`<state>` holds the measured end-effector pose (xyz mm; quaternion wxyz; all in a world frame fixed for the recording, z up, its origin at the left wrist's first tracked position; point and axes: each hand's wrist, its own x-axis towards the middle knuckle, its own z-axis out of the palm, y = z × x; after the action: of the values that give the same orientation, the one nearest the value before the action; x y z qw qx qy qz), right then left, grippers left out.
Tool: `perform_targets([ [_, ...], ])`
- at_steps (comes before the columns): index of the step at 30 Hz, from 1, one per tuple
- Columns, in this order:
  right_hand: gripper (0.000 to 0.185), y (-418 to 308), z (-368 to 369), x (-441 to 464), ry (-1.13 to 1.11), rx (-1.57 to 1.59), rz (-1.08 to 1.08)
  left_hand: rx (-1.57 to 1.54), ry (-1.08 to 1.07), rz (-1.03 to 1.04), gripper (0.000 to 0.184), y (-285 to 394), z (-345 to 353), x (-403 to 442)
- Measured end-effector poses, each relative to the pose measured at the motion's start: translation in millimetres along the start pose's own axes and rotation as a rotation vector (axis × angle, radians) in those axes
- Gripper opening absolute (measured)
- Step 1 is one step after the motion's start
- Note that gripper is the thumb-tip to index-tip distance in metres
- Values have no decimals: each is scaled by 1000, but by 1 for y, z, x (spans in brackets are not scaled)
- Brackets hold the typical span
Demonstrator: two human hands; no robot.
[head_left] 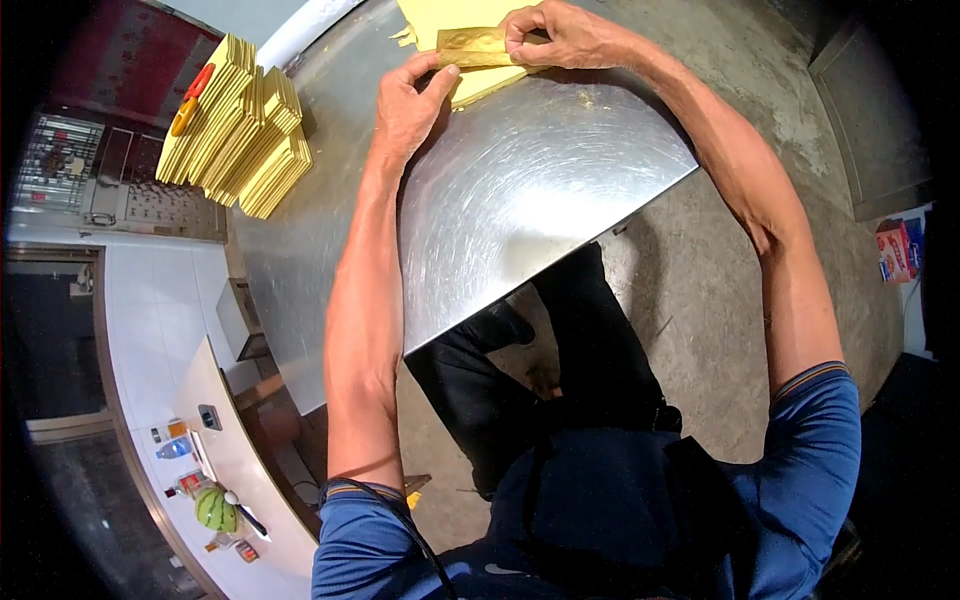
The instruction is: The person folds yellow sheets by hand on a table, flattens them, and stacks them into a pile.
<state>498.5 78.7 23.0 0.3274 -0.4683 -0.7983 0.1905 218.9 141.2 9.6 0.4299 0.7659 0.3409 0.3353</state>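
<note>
Up near the top centre of the frame, a gold paper strip [474,46] is stretched between two bare hands. Left hand [404,104] has its lower left end pinched between thumb and fingers, right hand [563,36] is pinched shut on the other end, so they're close together but not touching. More loose yellow sheets [486,85] lie right under it.

Handling-wise, I'd guess the strip is next to weightless, thin and floppy. Looks a bit shiny, so maybe slightly slick, and I'd bet it creases or tears pretty easily. Best grip imo is what's shown: thumb and fingertips at the two ends, light pressure, middle left alone.

Surface is a bare metal table [470,240], all swirly scratches with a big glare patch mid-frame. Looks hard and smooth, so paper probably slides around on it. Upper left has folded yellow stacks [238,130] with a red-and-orange tool [191,100] on top, can't tell exactly what kind.

Room: grey, stained-looking floor [715,290] on the right, red box [893,252] at the far right edge, green striped melon [214,510] and a bottle [174,449] lower left. Edges go too dark to make out much.
</note>
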Motion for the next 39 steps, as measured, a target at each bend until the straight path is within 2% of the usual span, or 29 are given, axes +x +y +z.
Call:
perform_targets([
  [1, 23, 0, 0, 0, 0, -4, 6, 10, 3, -36, 24, 3, 1, -1],
  [4, 23, -1, 3, 0, 27, -21, -15, 55, 80, 86, 23, -3, 5, 3],
  [6, 27, -6, 5, -2, 66, -5, -43, 43, 95, 44, 25, -6, 6, 4],
  [8, 36, -22, 7, -10, 112, 39, -73, 36, 114, 46, 26, -7, 6, 5],
  [9, 55, -18, 6, -7, 19, 79, -42, 35, 129, 70, 26, -8, 7, 5],
  [12, 59, -7, 14, -4, 32, -77, -103, 24, 113, 29, 27, -8, 6, 6],
  [15, 63, -1, 13, -3, 12, -41, -65, 31, 89, -36, 27, -6, 6, 5],
  [16, 62, 1, 12, -2, 1, -7, -69, 40, 87, -53, 27, -5, 5, 4],
  [19, 60, 2, 12, 0, -22, 47, -71, 39, 114, 93, 26, -8, 8, 6],
  [22, 58, -1, 9, -1, -26, 23, -53, 64, 99, -8, 26, -7, 5, 4],
  [27, 50, -2, 8, -1, -4, -6, -89, 80, 106, 12, 26, -6, 6, 5],
  [30, 38, -7, 3, -2, -46, 30, 35, 71, 106, 38, 26, -10, 6, 7],
  [33, 31, 6, 4, 2, 18, -67, -119, 85, 93, 43, 28, -14, 2, 9],
  [36, 28, 8, 6, 2, 74, -72, -137, 111, 98, 34, 29, -7, 3, 5],
  [39, 27, 4, 5, -1, 60, -55, -58, 140, 94, 22, 31, -1, 2, 3],
])
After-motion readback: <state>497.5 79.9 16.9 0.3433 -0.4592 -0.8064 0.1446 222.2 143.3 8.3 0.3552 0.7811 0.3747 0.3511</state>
